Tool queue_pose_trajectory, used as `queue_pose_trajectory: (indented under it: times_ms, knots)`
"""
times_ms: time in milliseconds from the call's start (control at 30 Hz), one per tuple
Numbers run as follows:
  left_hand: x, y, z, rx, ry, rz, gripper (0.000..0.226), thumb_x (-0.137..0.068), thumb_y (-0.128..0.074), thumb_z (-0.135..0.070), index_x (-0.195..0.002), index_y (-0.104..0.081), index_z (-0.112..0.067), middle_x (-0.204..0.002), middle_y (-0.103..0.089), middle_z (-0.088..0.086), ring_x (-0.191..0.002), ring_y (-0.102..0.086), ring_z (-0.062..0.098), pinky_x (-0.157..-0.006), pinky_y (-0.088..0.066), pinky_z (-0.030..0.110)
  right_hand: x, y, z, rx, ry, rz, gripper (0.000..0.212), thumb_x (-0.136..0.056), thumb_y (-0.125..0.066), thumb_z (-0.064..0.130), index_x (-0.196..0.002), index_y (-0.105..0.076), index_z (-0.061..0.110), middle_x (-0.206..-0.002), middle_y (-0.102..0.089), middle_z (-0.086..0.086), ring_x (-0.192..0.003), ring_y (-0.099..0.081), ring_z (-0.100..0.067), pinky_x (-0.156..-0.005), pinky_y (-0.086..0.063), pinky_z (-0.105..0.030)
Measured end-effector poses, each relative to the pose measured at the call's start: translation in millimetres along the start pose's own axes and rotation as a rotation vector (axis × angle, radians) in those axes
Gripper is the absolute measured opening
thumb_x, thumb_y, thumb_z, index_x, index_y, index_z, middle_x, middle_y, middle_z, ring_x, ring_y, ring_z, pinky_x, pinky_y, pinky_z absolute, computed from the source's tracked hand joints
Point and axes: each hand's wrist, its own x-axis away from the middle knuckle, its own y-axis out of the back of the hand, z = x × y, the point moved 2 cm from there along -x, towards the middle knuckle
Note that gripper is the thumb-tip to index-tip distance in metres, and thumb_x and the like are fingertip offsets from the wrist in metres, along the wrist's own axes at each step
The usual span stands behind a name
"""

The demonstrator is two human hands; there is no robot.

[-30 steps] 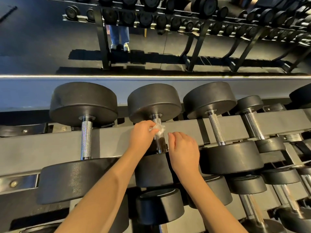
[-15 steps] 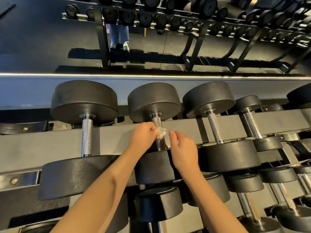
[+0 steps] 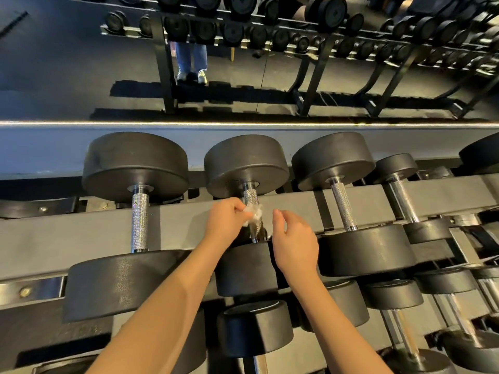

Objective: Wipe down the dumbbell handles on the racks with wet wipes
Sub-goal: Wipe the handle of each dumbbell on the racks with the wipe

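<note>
A black dumbbell lies across the top rack rail, its knurled steel handle (image 3: 251,197) running away from me. My left hand (image 3: 226,222) pinches a crumpled white wet wipe (image 3: 253,213) against the handle's middle. My right hand (image 3: 294,238) hovers just right of the handle with fingers loosely curled, holding nothing and not touching the wipe. The handle's lower part is partly hidden between my hands. Its near head (image 3: 245,268) sits below my wrists.
Neighbouring dumbbells flank it: a larger one with its handle (image 3: 140,222) to the left, another with its handle (image 3: 344,206) to the right, smaller ones further right. A lower tier of dumbbells (image 3: 253,327) sits beneath. A mirror behind reflects racks and a person's legs (image 3: 191,60).
My left hand has slid the wipe slightly down the handle toward me. My right hand has drawn a little away from the wipe.
</note>
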Motion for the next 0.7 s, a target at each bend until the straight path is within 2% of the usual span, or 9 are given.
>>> queue_pose_trajectory:
  times_ms: [67,133,267,367,433,500,567,633,700]
  knots:
    - [-2.8,-1.3,-2.2,0.04,0.032,-0.013,0.024,-0.082,-0.07,-0.018,-0.065,-0.054,-0.024,-0.067,-0.053,-0.006,-0.066,-0.051,0.011,-0.058,-0.039,0.024,0.0,-1.2,-1.3,0.005,-0.001,-0.003,0.037,-0.099,-0.038,0.036,-0.092,-0.067,0.015,-0.081,-0.063,0.002,-0.072,-0.056,-0.011,-0.065,-0.044,-0.03]
    - [-2.5,-5.0,1.5,-0.016,0.045,0.056,0.029,-0.081,-0.069,-0.014,-0.06,-0.052,-0.022,-0.063,-0.05,-0.005,-0.065,-0.049,0.015,-0.06,-0.039,0.026,-0.8,-2.2,-2.1,0.009,0.009,0.002,0.037,-0.099,-0.038,0.036,-0.09,-0.066,0.014,-0.08,-0.062,0.002,-0.073,-0.057,-0.014,-0.065,-0.044,-0.031]
    - [8.5,-4.0,2.7,-0.191,0.012,0.227,0.03,-0.082,-0.063,-0.008,-0.059,-0.054,-0.026,-0.071,-0.057,-0.003,-0.068,-0.054,0.014,-0.067,-0.045,0.025,-1.5,-2.4,-2.8,-0.06,0.013,0.076,0.032,-0.099,-0.041,0.031,-0.107,-0.066,0.014,-0.099,-0.066,0.0,-0.09,-0.058,-0.015,-0.075,-0.044,-0.03]
    - [14.9,3.3,-3.0,-0.154,-0.063,0.188,0.02,-0.085,-0.065,-0.014,-0.068,-0.062,-0.023,-0.075,-0.059,-0.003,-0.07,-0.053,0.01,-0.061,-0.041,0.02,-2.2,-2.0,-5.4,-0.101,0.014,0.148,0.03,-0.098,-0.045,0.027,-0.118,-0.063,0.015,-0.116,-0.064,-0.001,-0.105,-0.056,-0.014,-0.087,-0.044,-0.03]
    - [18.8,7.7,-8.1,-0.089,-0.122,0.127,0.005,-0.085,-0.066,-0.015,-0.086,-0.071,-0.018,-0.081,-0.059,-0.004,-0.075,-0.054,0.009,-0.065,-0.039,0.02,-7.3,-1.4,-5.3,-0.127,0.017,0.218,0.031,-0.097,-0.048,0.027,-0.124,-0.06,0.018,-0.121,-0.061,0.002,-0.106,-0.055,-0.011,-0.089,-0.045,-0.028]
    - [20.8,11.1,-13.5,-0.085,-0.178,0.07,0.017,-0.084,-0.068,-0.014,-0.1,-0.072,-0.014,-0.092,-0.057,-0.004,-0.083,-0.055,0.01,-0.074,-0.039,0.019,-18.0,-2.0,-3.8,-0.176,0.003,0.323,0.033,-0.096,-0.052,0.027,-0.126,-0.059,0.019,-0.117,-0.062,0.003,-0.098,-0.057,-0.009,-0.085,-0.046,-0.026]
    - [21.3,17.0,-21.1,-0.071,-0.212,0.023,0.025,-0.083,-0.069,-0.014,-0.108,-0.069,-0.012,-0.099,-0.055,-0.003,-0.086,-0.055,0.009,-0.077,-0.04,0.017,-30.6,-2.8,-1.0,-0.217,-0.015,0.426,0.028,-0.093,-0.056,0.022,-0.12,-0.063,0.016,-0.103,-0.066,0.001,-0.089,-0.058,-0.009,-0.08,-0.046,-0.023]
    - [22.0,22.4,-27.8,-0.064,-0.246,-0.001,0.028,-0.084,-0.069,-0.015,-0.112,-0.067,-0.012,-0.105,-0.056,-0.002,-0.091,-0.057,0.01,-0.081,-0.044,0.018,-39.5,-3.7,0.5,-0.3,-0.051,0.47,0.013,-0.09,-0.061,0.016,-0.099,-0.07,0.017,-0.083,-0.067,0.002,-0.078,-0.059,-0.009,-0.075,-0.049,-0.027]
    - [24.0,28.3,-32.6,-0.125,-0.327,-0.044,0.03,-0.087,-0.065,-0.015,-0.117,-0.064,-0.013,-0.111,-0.055,0.0,-0.102,-0.055,0.013,-0.09,-0.044,0.022,-47.9,-4.3,-0.4,-0.357,-0.075,0.411,0.015,-0.087,-0.064,0.01,-0.078,-0.067,0.022,-0.072,-0.064,0.002,-0.069,-0.058,-0.011,-0.071,-0.051,-0.03]
